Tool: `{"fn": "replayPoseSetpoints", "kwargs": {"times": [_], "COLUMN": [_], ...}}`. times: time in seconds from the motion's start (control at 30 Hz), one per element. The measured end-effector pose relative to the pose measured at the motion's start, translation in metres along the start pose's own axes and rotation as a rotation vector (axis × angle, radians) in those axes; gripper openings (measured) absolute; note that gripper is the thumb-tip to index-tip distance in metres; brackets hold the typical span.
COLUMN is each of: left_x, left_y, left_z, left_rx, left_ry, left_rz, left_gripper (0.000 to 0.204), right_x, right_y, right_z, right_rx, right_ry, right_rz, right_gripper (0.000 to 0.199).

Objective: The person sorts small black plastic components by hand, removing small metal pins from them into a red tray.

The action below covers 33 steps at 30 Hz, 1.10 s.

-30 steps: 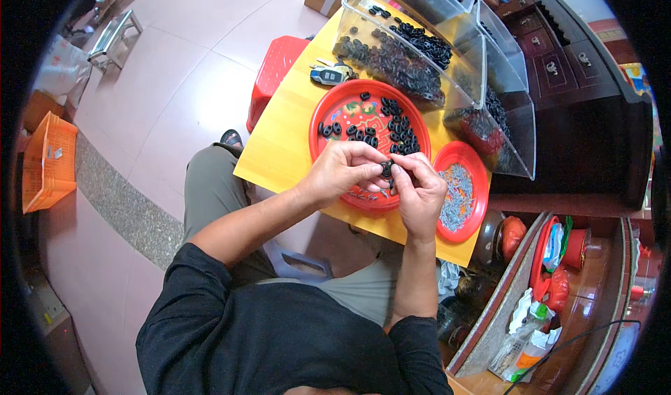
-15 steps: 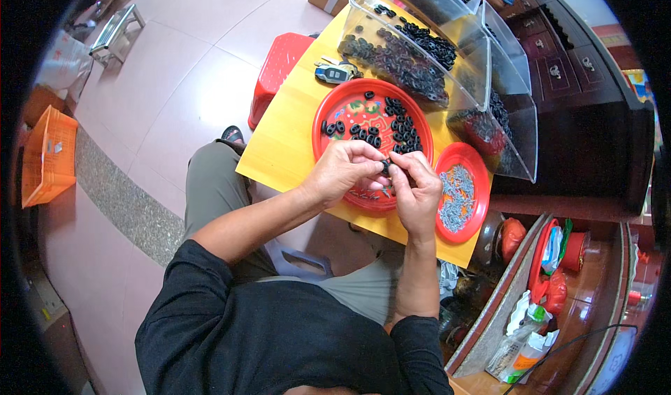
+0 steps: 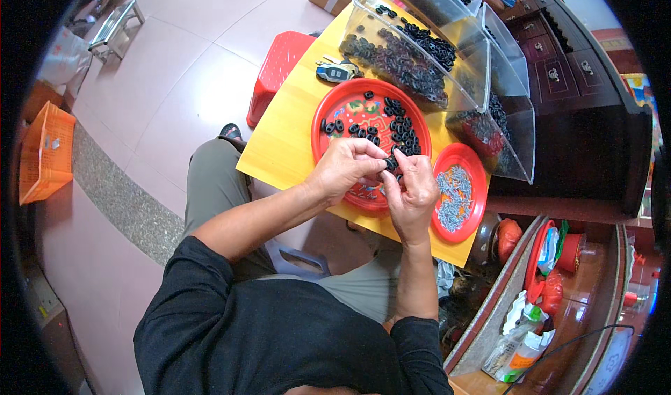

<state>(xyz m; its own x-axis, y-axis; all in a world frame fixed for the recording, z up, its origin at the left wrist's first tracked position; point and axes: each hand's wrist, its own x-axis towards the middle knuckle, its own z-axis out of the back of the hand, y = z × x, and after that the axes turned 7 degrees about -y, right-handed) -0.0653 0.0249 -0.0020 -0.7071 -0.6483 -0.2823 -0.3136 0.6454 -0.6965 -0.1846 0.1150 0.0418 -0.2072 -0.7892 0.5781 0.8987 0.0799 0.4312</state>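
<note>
- Lower frame: the person's black sleeves and grey-green trousers; both bare forearms rise toward the middle of the frame.
- The left hand (image 3: 344, 169) and right hand (image 3: 412, 189) meet at frame centre, over the near rim of the big red tray (image 3: 334, 110).
- Fingers of both hands are pinched together on one small black ring (image 3: 390, 163), held between the fingertips just above the tray; the ring is mostly covered by the fingers, so its exact shape is hard to tell.
- The tray is round, glossy plastic with a printed pattern, and carries a loose scatter of more black rings (image 3: 400, 128), matte and rubbery-looking, thickest on its right side.
- Right of the hands, a smaller red plate (image 3: 476, 175) holds a heap of tiny grey metal bits (image 3: 454, 198), too small to make out.
- Both sit on a yellow worktop (image 3: 279, 143) with a smooth wood-grain face.
- Beyond the tray lies a dark key fob (image 3: 331, 73) with keys.
- Farther, upper centre, clear plastic bins (image 3: 468, 67) with slanted walls hold heaps of black rings; their walls glare and blur the contents.
- Left of the worktop stands a red plastic stool (image 3: 279, 63) on the pale tiled floor.
- An orange crate (image 3: 45, 154) sits at the left edge.
- A dark wooden cabinet (image 3: 587, 115) fills the upper right, bent by the lens and cut off by the rim.
</note>
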Motion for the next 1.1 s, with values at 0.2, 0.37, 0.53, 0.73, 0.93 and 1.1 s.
{"fn": "replayPoseSetpoints", "kwargs": {"times": [0.2,0.37,0.53,0.73,0.93,1.1], "left_x": [0.001,0.002,0.004,0.004,-0.002,0.004], "left_y": [0.000,0.003,0.005,0.007,-0.010,-0.031], "left_z": [0.005,0.006,0.005,0.001,-0.007,0.007], "left_rx": [0.062,0.011,-0.004,0.026,0.201,0.340], "left_ry": [0.036,0.032,0.042,0.019,0.057,0.044], "left_rz": [-0.070,-0.066,-0.065,-0.107,-0.145,-0.383], "left_gripper": [0.009,0.007,0.003,0.003,0.008,0.019], "right_x": [0.001,-0.001,0.000,-0.004,-0.001,0.046], "right_y": [0.000,-0.003,-0.005,-0.009,-0.005,-0.042], "right_z": [-0.003,-0.007,-0.006,-0.010,0.001,0.059], "right_rx": [-0.015,-0.004,-0.044,-0.068,0.111,0.074], "right_ry": [-0.003,-0.032,-0.036,-0.078,-0.080,-0.369], "right_rz": [0.082,0.127,0.207,0.271,0.053,-0.173], "right_gripper": [0.034,0.032,0.031,0.029,0.028,0.022]}}
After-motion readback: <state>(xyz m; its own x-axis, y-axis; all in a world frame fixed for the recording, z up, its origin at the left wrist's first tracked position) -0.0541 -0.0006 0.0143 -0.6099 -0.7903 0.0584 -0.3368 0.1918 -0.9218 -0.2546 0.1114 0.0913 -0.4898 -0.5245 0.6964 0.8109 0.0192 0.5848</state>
